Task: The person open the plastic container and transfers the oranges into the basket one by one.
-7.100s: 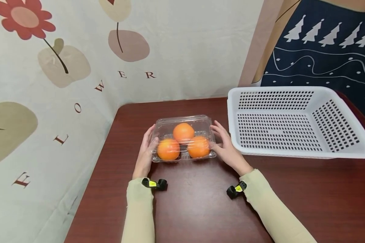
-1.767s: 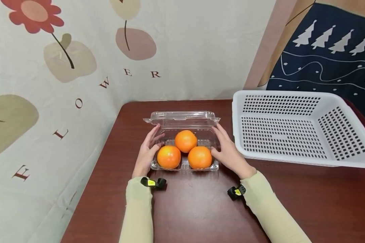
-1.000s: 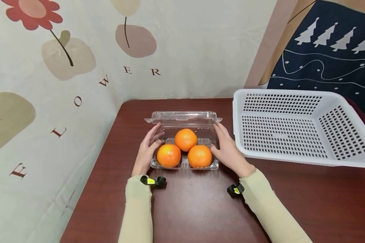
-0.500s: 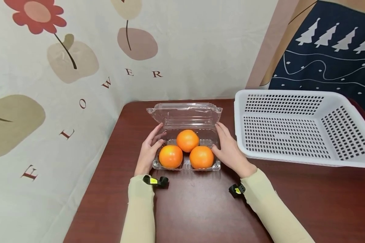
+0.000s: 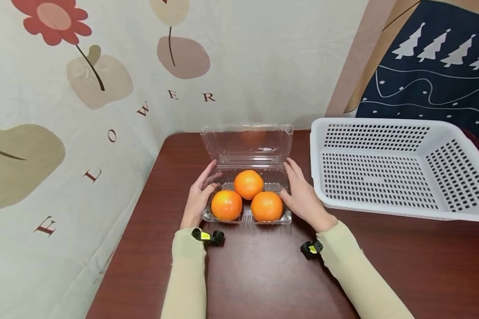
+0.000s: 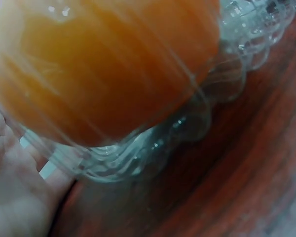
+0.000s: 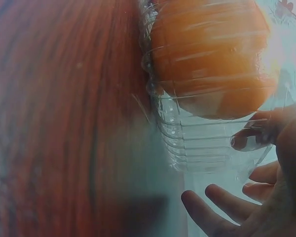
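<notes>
A clear plastic clamshell box (image 5: 247, 220) stands on the table with three oranges in it: one behind (image 5: 249, 184) and two in front (image 5: 226, 205) (image 5: 266, 206). Its clear lid (image 5: 247, 144) leans up and back from the rear hinge, faintly reflecting orange. My left hand (image 5: 199, 195) holds the box's left side, thumb at the rim. On the opposite side my right hand (image 5: 303, 197) grips the wall, the other fingers spread along the outside. In the left wrist view, an orange (image 6: 103, 69) shows through the wall; another (image 7: 212, 59) appears in the right wrist view.
A white perforated plastic basket (image 5: 383, 177) stands right of the box on the dark red-brown table (image 5: 259, 274). Behind hangs a pale cloth (image 5: 255, 66) with printed flowers and letters; a navy cloth (image 5: 431, 79) with white trees is at the right.
The lid covered the oranges at first, then was partly raised; now it has swung further up and back. Both hands stay at the box's sides. The view has shifted slightly.
</notes>
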`<action>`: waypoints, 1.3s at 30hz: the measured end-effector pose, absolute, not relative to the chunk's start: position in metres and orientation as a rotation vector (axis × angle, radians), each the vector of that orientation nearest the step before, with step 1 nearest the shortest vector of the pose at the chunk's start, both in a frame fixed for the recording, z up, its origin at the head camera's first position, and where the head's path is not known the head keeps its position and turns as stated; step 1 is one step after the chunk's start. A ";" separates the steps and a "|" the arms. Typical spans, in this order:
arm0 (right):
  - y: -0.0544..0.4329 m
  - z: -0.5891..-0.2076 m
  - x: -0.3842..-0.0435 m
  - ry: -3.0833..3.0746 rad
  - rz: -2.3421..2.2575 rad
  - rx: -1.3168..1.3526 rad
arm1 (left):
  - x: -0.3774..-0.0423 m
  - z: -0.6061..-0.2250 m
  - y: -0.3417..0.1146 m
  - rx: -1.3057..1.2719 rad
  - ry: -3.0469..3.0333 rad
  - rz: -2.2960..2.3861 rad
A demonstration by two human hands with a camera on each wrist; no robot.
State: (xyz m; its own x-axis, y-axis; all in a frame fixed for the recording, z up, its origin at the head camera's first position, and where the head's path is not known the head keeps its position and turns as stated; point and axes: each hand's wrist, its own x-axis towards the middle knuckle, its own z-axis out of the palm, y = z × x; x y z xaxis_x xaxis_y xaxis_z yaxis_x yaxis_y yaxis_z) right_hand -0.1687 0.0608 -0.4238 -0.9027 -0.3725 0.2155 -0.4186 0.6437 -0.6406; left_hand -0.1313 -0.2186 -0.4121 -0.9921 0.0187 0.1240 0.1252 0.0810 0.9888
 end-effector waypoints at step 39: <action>0.062 -0.431 -0.170 -2.823 1.253 0.709 | -0.131 -0.416 -0.219 -0.072 -2.238 -2.052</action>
